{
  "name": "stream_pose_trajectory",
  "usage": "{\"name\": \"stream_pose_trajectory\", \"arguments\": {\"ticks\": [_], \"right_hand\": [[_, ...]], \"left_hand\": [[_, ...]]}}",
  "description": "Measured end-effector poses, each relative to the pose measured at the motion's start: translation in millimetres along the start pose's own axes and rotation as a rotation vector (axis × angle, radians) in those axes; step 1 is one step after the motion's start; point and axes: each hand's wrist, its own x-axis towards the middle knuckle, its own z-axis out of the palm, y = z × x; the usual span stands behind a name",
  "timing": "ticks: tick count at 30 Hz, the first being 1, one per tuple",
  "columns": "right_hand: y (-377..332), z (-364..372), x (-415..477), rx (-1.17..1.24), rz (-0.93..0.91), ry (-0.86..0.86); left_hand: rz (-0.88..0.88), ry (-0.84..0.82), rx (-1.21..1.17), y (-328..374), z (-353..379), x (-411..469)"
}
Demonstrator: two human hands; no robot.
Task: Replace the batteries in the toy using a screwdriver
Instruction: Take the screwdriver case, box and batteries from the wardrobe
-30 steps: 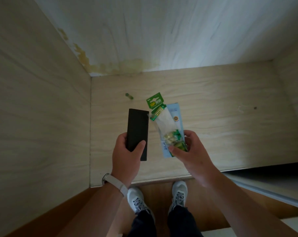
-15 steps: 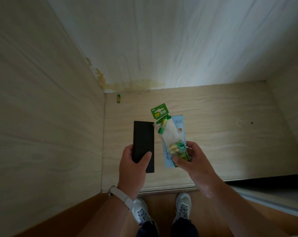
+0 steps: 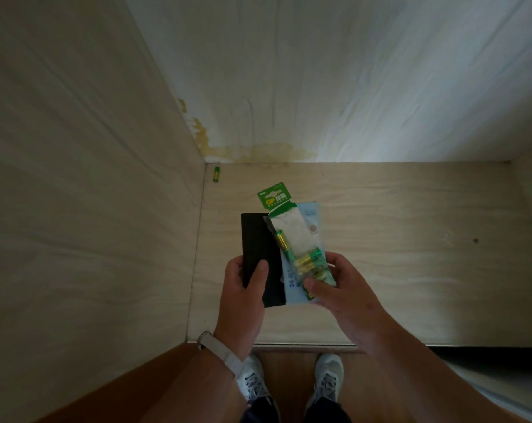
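My left hand point(image 3: 245, 288) grips a flat black rectangular case point(image 3: 257, 245) by its lower end, held upright over the shelf. My right hand point(image 3: 339, 293) holds a clear plastic battery pack point(image 3: 289, 236) with a green header card and several green-and-gold batteries inside, together with a light blue packet point(image 3: 312, 221) behind it. The pack's left edge overlaps the black case. One loose green-and-gold battery point(image 3: 217, 174) lies on the shelf in the far left corner. I see no toy and no screwdriver.
A pale wooden shelf point(image 3: 396, 254) sits in a recess, with a side wall point(image 3: 91, 209) at left and a stained back wall point(image 3: 319, 87). Below its front edge are a brown floor and my two white shoes point(image 3: 328, 377).
The view has tilted, so the shelf and both hands sit lower in frame. My hands have come closer together and the battery pack now overlaps the black case.
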Motion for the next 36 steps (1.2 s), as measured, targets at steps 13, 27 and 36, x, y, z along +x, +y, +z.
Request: {"name": "stream_pose_trajectory", "arguments": {"ticks": [13,27,36], "right_hand": [[-8,31,8,-0.273,-0.037,-0.075],[4,52,39,-0.561,-0.052,-0.130],[21,70,117,-0.705,-0.007,-0.168]], "left_hand": [[-0.002,0.056,-0.154,8,-2,-6],[-0.052,0.140,-0.174,-10,-11,21],[-0.019,0.209,-0.165,-26,-36,89]]}}
